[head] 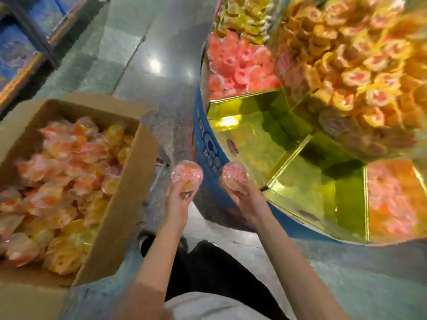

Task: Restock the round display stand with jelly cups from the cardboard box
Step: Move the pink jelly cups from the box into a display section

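An open cardboard box (120,204) on the left holds several pink and orange jelly cups (57,181). On the right stands the round display stand (208,139), blue-walled with gold compartments. My left hand (179,197) grips a pink jelly cup (187,173) between box and stand. My right hand (242,192) grips another pink jelly cup (233,172) just outside the stand's blue wall, beside a bare gold compartment (254,132). Neighbouring compartments hold pink cups (238,63) and orange-pink cups (392,197).
The stand's upper tier is piled with yellow-wrapped sweets (346,61). A grey tiled floor (143,49) runs between box and stand. Shelving with blue packs (20,42) sits at the far left. My dark trousers (208,269) show below.
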Demonstrator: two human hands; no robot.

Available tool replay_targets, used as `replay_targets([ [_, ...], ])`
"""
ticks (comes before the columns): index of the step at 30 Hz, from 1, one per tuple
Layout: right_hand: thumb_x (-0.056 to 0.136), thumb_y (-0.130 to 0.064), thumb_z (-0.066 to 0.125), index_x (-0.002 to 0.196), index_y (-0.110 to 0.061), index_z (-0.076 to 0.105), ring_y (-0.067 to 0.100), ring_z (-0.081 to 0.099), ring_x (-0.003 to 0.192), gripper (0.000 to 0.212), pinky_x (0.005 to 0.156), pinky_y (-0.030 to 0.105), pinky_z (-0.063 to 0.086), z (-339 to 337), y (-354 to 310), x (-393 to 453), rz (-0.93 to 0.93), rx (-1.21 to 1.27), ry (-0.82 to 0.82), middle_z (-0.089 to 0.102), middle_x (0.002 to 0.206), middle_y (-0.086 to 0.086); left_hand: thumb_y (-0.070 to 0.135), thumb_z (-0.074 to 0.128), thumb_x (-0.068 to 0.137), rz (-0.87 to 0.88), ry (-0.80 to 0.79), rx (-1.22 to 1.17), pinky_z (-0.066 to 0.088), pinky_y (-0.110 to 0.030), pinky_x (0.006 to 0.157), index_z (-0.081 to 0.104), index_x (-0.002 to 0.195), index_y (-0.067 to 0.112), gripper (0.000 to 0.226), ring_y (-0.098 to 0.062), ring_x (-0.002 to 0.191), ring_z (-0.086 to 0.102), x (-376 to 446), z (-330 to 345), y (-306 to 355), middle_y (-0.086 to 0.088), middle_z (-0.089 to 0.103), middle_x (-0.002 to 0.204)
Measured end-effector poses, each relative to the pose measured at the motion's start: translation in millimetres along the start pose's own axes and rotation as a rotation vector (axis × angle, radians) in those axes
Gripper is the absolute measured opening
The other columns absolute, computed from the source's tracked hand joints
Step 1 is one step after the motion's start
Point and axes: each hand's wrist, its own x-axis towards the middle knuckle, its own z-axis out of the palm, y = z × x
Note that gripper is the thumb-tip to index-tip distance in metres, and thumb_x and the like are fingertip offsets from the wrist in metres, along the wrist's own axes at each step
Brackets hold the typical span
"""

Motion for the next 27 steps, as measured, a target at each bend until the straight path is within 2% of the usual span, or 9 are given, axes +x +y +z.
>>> replay_targets([
  [2, 0.098, -0.017, 0.049, 0.132, -0.005, 0.052, 0.027, 0.06, 0.115, 0.037, 0.086, 0.026, 0.056, -43.3, -23.8, -15.0, -0.059, 0.04, 0.064, 0.06, 0.13, 0.017, 0.028, 0.076, 0.068, -0.063, -0.06, 0.057, 0.055, -0.027, 0.077, 0.05, 0.136, 0.006, 0.076, -0.024, 0.111, 0.059, -5.3, 35.7, -28.9, -0.015, 0.057, 0.131],
  [6, 0.101, -0.021, 0.043, 0.12, -0.021, 0.06, 0.018, 0.064, 0.11, 0.025, 0.092, 0.028, 0.052, -121.8, -60.0, -52.7, -0.184, 0.131, 0.089, 0.067, 0.121, 0.001, 0.016, 0.056, 0.094, -0.181, -0.189, 0.122, 0.056, -0.023, 0.066, 0.056, 0.125, 0.015, 0.032, -0.022, 0.104, 0.059, -19.9, 105.3, -92.6, -0.011, 0.059, 0.12],
  [8, 0.1, -0.023, 0.046, 0.123, -0.022, 0.059, 0.02, 0.063, 0.113, 0.027, 0.095, 0.031, 0.051, -159.2, -69.1, -67.2, -0.231, 0.171, 0.157, 0.068, 0.12, 0.0, 0.018, 0.062, 0.089, -0.261, -0.252, 0.181, 0.055, -0.027, 0.067, 0.058, 0.119, 0.017, 0.03, -0.019, 0.094, 0.06, -34.9, 135.7, -114.7, -0.009, 0.06, 0.112],
  [11, 0.097, -0.03, 0.052, 0.128, -0.026, 0.055, 0.023, 0.066, 0.106, 0.032, 0.094, 0.033, 0.05, -209.0, -79.2, -88.4, -0.256, 0.217, 0.292, 0.07, 0.113, 0.003, 0.016, 0.065, 0.087, -0.368, -0.336, 0.321, 0.05, -0.029, 0.072, 0.062, 0.11, 0.017, 0.023, -0.02, 0.095, 0.059, -54.5, 174.1, -147.0, -0.01, 0.061, 0.111],
  [14, 0.097, -0.029, 0.051, 0.124, -0.025, 0.053, 0.023, 0.062, 0.104, 0.027, 0.088, 0.031, 0.051, -252.8, -87.0, -106.8, -0.288, 0.353, 0.402, 0.066, 0.109, 0.007, 0.014, 0.062, 0.088, -0.439, -0.387, 0.376, 0.05, -0.029, 0.073, 0.063, 0.106, 0.016, 0.018, -0.021, 0.099, 0.056, -74.3, 207.9, -177.7, -0.012, 0.059, 0.116],
  [19, 0.098, -0.022, 0.049, 0.123, -0.024, 0.056, 0.016, 0.064, 0.106, 0.026, 0.079, 0.025, 0.056, -314.4, -104.7, -116.1, -0.438, 0.599, 0.429, 0.069, 0.112, 0.001, 0.01, 0.06, 0.089, -0.48, -0.516, 0.45, 0.05, -0.033, 0.084, 0.064, 0.096, 0.017, 0.01, -0.023, 0.102, 0.055, -100.7, 259.0, -219.3, -0.008, 0.06, 0.107],
  [22, 0.097, -0.022, 0.051, 0.12, -0.019, 0.057, 0.019, 0.061, 0.11, 0.024, 0.087, 0.031, 0.053, -351.2, -116.5, -111.8, -0.466, 0.637, 0.494, 0.068, 0.11, 0.003, 0.007, 0.059, 0.09, -0.486, -0.533, 0.482, 0.052, -0.032, 0.08, 0.062, 0.098, 0.014, 0.011, -0.021, 0.1, 0.058, -108.6, 285.3, -244.3, -0.009, 0.061, 0.106],
  [25, 0.097, -0.016, 0.052, 0.126, -0.003, 0.052, 0.023, 0.06, 0.106, 0.032, 0.077, 0.03, 0.059, -384.8, -132.6, -99.0, -0.436, 0.716, 0.561, 0.063, 0.112, 0.015, 0.006, 0.058, 0.089, -0.483, -0.517, 0.5, 0.052, -0.031, 0.075, 0.061, 0.098, 0.014, 0.012, -0.02, 0.095, 0.06, -111.2, 311.1, -270.2, -0.008, 0.062, 0.103],
  [27, 0.098, -0.013, 0.05, 0.129, -0.002, 0.048, 0.022, 0.06, 0.102, 0.033, 0.073, 0.029, 0.06, -407.3, -148.0, -85.0, -0.415, 0.765, 0.569, 0.062, 0.109, 0.016, 0.005, 0.057, 0.089, -0.484, -0.499, 0.491, 0.052, -0.031, 0.077, 0.061, 0.1, 0.013, 0.014, -0.02, 0.095, 0.06, -109.7, 330.9, -290.6, -0.01, 0.062, 0.104],
])
